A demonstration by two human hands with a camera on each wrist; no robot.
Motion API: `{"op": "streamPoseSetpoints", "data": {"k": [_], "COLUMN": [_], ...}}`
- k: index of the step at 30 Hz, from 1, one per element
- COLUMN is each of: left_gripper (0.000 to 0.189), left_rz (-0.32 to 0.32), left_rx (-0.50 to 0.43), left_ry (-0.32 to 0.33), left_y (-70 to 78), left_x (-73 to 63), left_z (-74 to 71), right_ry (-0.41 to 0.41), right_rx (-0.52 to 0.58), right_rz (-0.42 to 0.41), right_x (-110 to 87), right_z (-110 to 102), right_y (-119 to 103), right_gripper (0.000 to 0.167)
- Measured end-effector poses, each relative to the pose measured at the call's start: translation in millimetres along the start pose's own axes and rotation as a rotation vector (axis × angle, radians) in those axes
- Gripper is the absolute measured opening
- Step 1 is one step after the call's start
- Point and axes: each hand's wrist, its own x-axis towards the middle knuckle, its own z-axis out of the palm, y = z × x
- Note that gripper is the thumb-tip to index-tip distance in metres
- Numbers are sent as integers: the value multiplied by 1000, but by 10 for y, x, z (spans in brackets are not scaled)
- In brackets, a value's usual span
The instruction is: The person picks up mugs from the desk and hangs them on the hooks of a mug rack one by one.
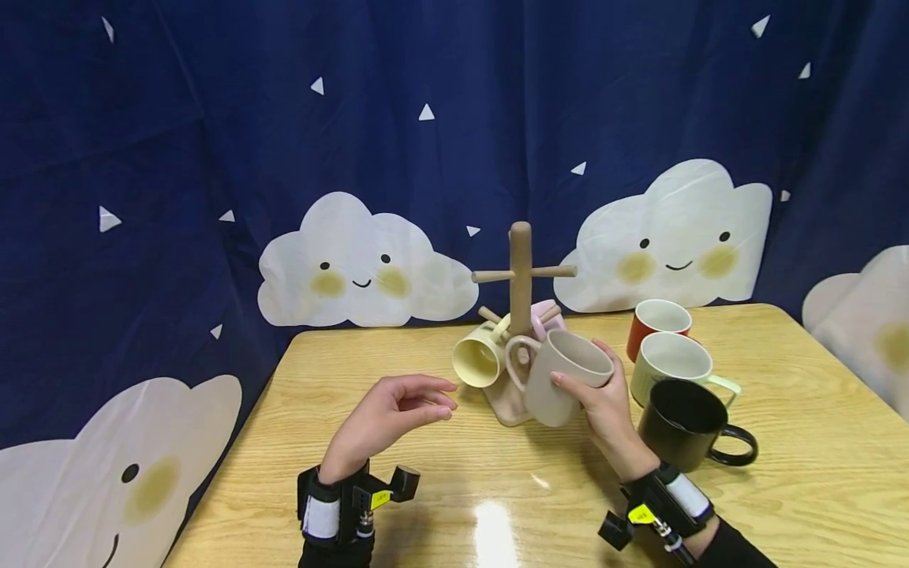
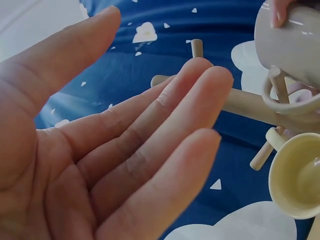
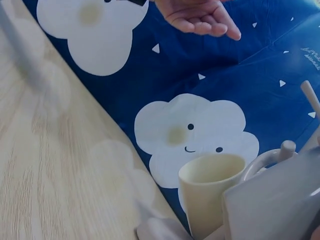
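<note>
My right hand grips a grey-beige mug by its body, thumb on the near side, and holds it tilted in front of a wooden mug tree. The mug's handle points left toward the post; in the left wrist view a peg tip shows within the loop of the handle. A yellow mug hangs by its handle on a lower peg at the left, and a pink mug is behind the post, partly hidden. My left hand hovers left of the tree with fingers extended, holding nothing.
On the table's right side stand a red mug, a pale green mug and a black mug, close together in a row beside my right hand. Two upper pegs jut sideways from the post. A dark blue curtain hangs behind the table.
</note>
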Motion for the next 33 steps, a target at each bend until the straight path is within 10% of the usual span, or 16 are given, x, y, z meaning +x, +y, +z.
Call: {"op": "streamPoseSetpoints", "data": {"k": [33], "left_gripper": [35], "left_rz": [-24], "left_rx": [16], "left_ry": [-37], "left_y": [1], "left_x": [55], "left_z": [78], "right_ry": [66], "right_rx": [-229], "right_rz": [22], "right_x": [-99], "right_z": [-6], "right_y": [378], "right_gripper": [95]}}
